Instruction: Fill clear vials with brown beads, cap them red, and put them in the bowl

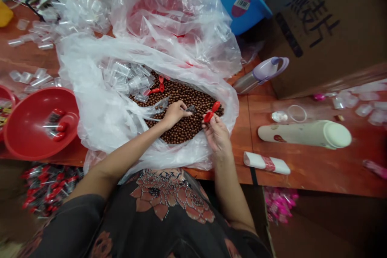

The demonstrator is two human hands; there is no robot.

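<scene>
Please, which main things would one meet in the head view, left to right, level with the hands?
Large red bowl, left hand holding a clear tube, right hand holding a red cap, pale bottle.

On the red-brown table [314,175], an open white plastic bag [90,88] reaches the near edge; a red basin [33,145] is to its left, at the same edge. Clear plastic tubes [46,45] are scattered toward the far edge, on the left. On the right, a pale flask [296,134] is behind a white packet [252,160]
</scene>
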